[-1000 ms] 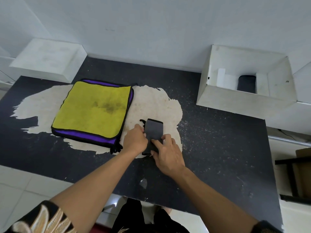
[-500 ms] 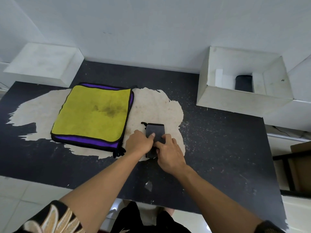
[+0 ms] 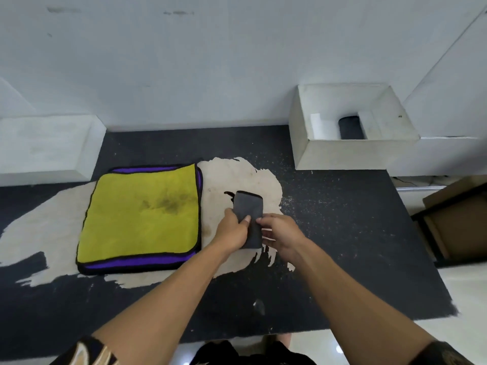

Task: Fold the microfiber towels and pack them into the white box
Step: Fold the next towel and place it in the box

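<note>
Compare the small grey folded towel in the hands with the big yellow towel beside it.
The small grey folded towel is a narrow, compact bundle; the yellow purple-edged towel is a much larger flat square. The grey towel looks plain; the yellow towel has a dark stain. The left hand grips the grey towel; no hand touches the yellow towel. Both are folded, outside the white box.

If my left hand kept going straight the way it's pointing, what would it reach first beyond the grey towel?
Probably the white box: your left hand, gripping the grey towel, points forward and right across bare table toward its near left corner. Depth is unclear, so it might pass just left.
</note>
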Demonstrator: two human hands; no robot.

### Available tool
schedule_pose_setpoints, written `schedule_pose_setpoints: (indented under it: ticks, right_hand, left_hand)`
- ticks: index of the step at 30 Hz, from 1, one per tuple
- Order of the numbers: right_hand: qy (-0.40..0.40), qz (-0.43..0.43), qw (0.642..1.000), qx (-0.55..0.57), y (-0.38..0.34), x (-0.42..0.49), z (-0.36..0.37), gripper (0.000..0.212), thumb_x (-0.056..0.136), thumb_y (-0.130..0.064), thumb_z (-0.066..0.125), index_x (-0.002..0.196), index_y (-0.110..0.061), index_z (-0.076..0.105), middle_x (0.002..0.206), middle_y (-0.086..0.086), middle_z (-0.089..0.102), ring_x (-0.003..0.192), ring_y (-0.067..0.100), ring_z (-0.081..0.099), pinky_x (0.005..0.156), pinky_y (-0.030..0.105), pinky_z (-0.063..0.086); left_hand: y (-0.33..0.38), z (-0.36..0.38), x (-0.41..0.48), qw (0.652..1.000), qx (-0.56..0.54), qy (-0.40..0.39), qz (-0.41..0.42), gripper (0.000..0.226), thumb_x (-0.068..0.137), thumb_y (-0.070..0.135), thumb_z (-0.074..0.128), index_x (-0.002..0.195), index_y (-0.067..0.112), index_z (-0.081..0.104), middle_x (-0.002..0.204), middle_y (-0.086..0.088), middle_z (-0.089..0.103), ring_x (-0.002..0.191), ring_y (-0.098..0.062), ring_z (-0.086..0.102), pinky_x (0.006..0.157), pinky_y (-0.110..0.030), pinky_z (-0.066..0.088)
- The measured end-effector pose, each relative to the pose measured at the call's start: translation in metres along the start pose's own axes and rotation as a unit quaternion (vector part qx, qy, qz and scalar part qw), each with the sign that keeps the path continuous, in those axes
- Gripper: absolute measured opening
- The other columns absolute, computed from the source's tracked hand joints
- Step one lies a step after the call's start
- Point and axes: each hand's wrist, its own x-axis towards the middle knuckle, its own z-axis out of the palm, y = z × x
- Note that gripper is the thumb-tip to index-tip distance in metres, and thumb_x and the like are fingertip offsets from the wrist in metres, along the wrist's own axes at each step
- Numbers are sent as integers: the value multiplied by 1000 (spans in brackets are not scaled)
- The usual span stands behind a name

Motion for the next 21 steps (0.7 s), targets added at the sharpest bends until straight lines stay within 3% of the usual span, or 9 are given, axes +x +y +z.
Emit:
schedule_pose_setpoints:
  ticks: [5, 12, 15, 18, 21]
  right_hand:
    - [2, -60, 997, 44, -11, -21, 13, 27, 96, -30, 64, 109, -7, 67, 104, 5, 73, 100, 21, 69, 83, 41, 59]
    - [44, -156, 970, 183, -34, -47, 8, 18, 93, -12, 64, 110, -6, 64, 110, 14, 71, 104, 29, 67, 88, 48, 57]
    - [19, -177, 954, 243, -56, -57, -9, 30, 90, -18, 69, 115, -3, 67, 114, 17, 70, 109, 32, 66, 94, 52, 54]
    - [-11, -182, 951, 250, -83, -66, -26, 44, 83, -24, 74, 119, 1, 66, 116, 21, 69, 110, 35, 66, 93, 52, 54]
    - [7, -218, 952, 216, -113, -66, -48, 35, 91, -20, 68, 120, -1, 64, 115, 19, 70, 108, 33, 67, 95, 52, 53]
  left_hand:
    - [29, -26, -12, 991, 6, -48, 128, 24, 104, 32, 42, 115, 13, 32, 114, -1, 53, 95, -10, 56, 76, -26, 49]
    - [79, -33, -20, 964, 81, -50, 247, 25, 104, 41, 37, 111, 17, 32, 110, -3, 57, 95, -20, 61, 82, -46, 55]
    - [110, -28, -25, 954, 67, -74, 284, 26, 104, 40, 37, 115, 17, 30, 113, -5, 57, 98, -21, 61, 85, -49, 54]
    - [141, -20, -27, 944, 68, -91, 308, 24, 104, 39, 37, 113, 18, 30, 113, -5, 57, 100, -21, 60, 87, -49, 52]
    - [172, -8, -24, 943, 71, -86, 313, 24, 103, 38, 39, 112, 18, 30, 112, -6, 58, 101, -23, 60, 88, -48, 51]
